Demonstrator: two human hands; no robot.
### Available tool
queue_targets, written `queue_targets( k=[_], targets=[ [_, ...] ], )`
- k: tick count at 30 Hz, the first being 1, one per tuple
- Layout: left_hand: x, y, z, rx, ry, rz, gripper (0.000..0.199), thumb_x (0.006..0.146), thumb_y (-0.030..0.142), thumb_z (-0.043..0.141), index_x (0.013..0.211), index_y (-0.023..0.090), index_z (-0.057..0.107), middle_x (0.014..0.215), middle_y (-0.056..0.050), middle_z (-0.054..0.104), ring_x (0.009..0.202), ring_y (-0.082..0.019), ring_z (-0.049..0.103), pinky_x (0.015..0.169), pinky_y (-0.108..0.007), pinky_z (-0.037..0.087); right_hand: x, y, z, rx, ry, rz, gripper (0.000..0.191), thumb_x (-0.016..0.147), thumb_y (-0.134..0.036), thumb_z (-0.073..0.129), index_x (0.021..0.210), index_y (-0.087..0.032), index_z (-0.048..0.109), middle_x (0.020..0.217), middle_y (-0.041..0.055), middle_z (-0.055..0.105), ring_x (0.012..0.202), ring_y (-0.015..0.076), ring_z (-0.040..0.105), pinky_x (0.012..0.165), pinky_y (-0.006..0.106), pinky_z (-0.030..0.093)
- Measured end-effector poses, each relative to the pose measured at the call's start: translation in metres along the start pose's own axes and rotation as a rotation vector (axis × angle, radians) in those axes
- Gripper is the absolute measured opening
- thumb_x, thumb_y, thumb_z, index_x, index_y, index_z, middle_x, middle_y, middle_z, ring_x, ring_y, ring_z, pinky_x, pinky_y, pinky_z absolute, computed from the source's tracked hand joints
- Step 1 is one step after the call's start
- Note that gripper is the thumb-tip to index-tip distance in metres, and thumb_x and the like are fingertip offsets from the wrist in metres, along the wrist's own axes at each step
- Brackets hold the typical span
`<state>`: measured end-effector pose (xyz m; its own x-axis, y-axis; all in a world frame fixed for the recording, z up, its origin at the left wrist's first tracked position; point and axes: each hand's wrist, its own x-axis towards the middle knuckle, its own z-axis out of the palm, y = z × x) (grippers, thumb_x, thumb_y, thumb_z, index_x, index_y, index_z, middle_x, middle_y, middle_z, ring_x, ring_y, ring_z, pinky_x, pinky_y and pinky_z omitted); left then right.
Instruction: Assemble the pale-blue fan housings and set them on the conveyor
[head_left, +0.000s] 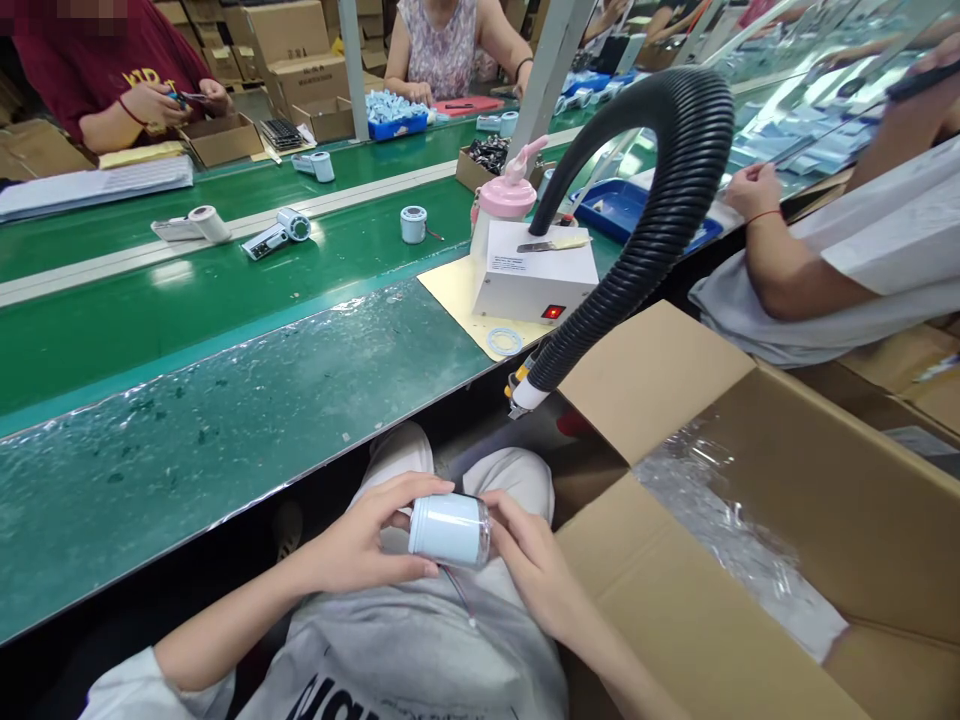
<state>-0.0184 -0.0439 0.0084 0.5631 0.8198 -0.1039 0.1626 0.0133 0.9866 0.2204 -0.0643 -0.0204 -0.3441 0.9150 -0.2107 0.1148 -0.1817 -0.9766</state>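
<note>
Above my lap I hold a light blue cylindrical housing [448, 529] between both hands, lying on its side. My left hand [375, 530] grips its left end, thumb below and fingers on top. At the right end, where a clear rim shows, the fingers of my right hand [523, 545] are closed on it. A thin wire [459, 590] with a small white plug hangs beneath the housing. Some fingertips of both hands are hidden behind it.
An open cardboard box [750, 520] with clear plastic stands at my right. A black hose [660, 200] arches from a white machine [536, 275] on the bench [247, 430]. Similar parts, including a small cylinder [413, 225], lie on the green belt [352, 230]. Other people sit across and to the right.
</note>
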Motion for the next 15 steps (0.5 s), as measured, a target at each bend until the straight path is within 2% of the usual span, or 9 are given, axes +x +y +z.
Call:
queue_targets(
  k=[1, 2, 4, 5, 7, 8, 10, 13, 15],
  targets=[
    [-0.001, 0.001, 0.001, -0.027, 0.005, -0.017, 0.068, 0.077, 0.035, 0.085, 0.141, 0.029, 0.060, 0.145, -0.013, 0.057, 0.128, -0.031, 0.059, 0.097, -0.039, 0.058, -0.001, 0.000, -0.003, -0.124, 0.064, -0.169, 0.026, 0.104, -0.043, 0.050, 0.110, -0.019, 0.059, 0.099, 0.0109, 0.074, 0.083, 0.0211, 0.075, 0.073, 0.032, 0.065],
    [-0.001, 0.002, 0.002, -0.050, 0.008, -0.027, 0.069, 0.077, 0.036, 0.086, 0.140, 0.029, 0.060, 0.144, -0.012, 0.058, 0.126, -0.030, 0.060, 0.096, -0.039, 0.059, -0.001, 0.001, -0.005, -0.229, 0.100, -0.333, 0.022, 0.103, -0.032, 0.053, 0.123, -0.021, 0.056, 0.120, 0.0141, 0.070, 0.100, 0.0229, 0.074, 0.084, 0.035, 0.064],
    [-0.001, 0.004, 0.003, -0.083, 0.015, -0.041, 0.068, 0.077, 0.038, 0.086, 0.140, 0.030, 0.061, 0.142, -0.011, 0.059, 0.121, -0.028, 0.062, 0.095, -0.037, 0.059, -0.001, 0.004, -0.009, -0.383, 0.088, -0.626, 0.046, 0.099, -0.014, 0.054, 0.142, -0.026, 0.046, 0.151, 0.0159, 0.052, 0.129, 0.0256, 0.062, 0.100, 0.041, 0.060],
    [0.000, 0.004, 0.004, -0.092, 0.019, -0.046, 0.068, 0.077, 0.038, 0.086, 0.140, 0.030, 0.061, 0.142, -0.011, 0.060, 0.120, -0.028, 0.063, 0.094, -0.036, 0.059, 0.000, 0.005, -0.011, -0.442, 0.060, -0.749, 0.055, 0.097, -0.006, 0.052, 0.147, -0.029, 0.043, 0.157, 0.0143, 0.046, 0.138, 0.0261, 0.055, 0.105, 0.044, 0.057],
    [0.000, 0.005, 0.005, -0.111, 0.029, -0.055, 0.068, 0.077, 0.041, 0.086, 0.140, 0.031, 0.062, 0.141, -0.010, 0.061, 0.114, -0.026, 0.066, 0.092, -0.035, 0.060, 0.001, 0.006, -0.014, -0.520, 0.014, -0.904, 0.065, 0.096, 0.003, 0.048, 0.150, -0.033, 0.045, 0.155, 0.0106, 0.050, 0.144, 0.0256, 0.049, 0.110, 0.046, 0.053],
    [0.000, 0.006, 0.004, -0.121, 0.027, -0.058, 0.069, 0.076, 0.043, 0.086, 0.140, 0.031, 0.061, 0.140, -0.010, 0.062, 0.111, -0.025, 0.067, 0.090, -0.034, 0.060, 0.001, 0.005, -0.015, -0.524, -0.005, -0.919, 0.064, 0.097, 0.002, 0.048, 0.149, -0.034, 0.047, 0.152, 0.0097, 0.055, 0.143, 0.0254, 0.050, 0.110, 0.046, 0.053],
    [0.000, 0.005, 0.002, -0.125, 0.004, -0.056, 0.075, 0.074, 0.047, 0.088, 0.142, 0.031, 0.061, 0.139, -0.011, 0.063, 0.107, -0.025, 0.069, 0.090, -0.036, 0.061, 0.000, 0.004, -0.016, -0.441, -0.039, -0.812, 0.054, 0.100, -0.010, 0.060, 0.148, -0.034, 0.052, 0.148, 0.0101, 0.059, 0.139, 0.0270, 0.055, 0.109, 0.045, 0.054],
    [-0.001, 0.002, -0.002, -0.073, -0.048, -0.032, 0.084, 0.067, 0.045, 0.092, 0.143, 0.033, 0.060, 0.145, -0.011, 0.060, 0.123, -0.031, 0.063, 0.100, -0.042, 0.057, -0.003, 0.002, -0.014, -0.107, -0.094, -0.467, 0.054, 0.093, -0.040, 0.076, 0.144, -0.034, 0.058, 0.144, 0.0115, 0.063, 0.126, 0.0293, 0.066, 0.097, 0.039, 0.063],
    [-0.001, 0.000, -0.003, -0.073, -0.071, -0.033, 0.082, 0.069, 0.040, 0.092, 0.144, 0.034, 0.059, 0.151, -0.011, 0.056, 0.136, -0.034, 0.055, 0.107, -0.046, 0.053, -0.005, 0.002, -0.012, 0.123, -0.122, -0.260, 0.056, 0.090, -0.049, 0.077, 0.141, -0.033, 0.062, 0.136, 0.0114, 0.069, 0.110, 0.0280, 0.074, 0.087, 0.036, 0.066]
  ],
)
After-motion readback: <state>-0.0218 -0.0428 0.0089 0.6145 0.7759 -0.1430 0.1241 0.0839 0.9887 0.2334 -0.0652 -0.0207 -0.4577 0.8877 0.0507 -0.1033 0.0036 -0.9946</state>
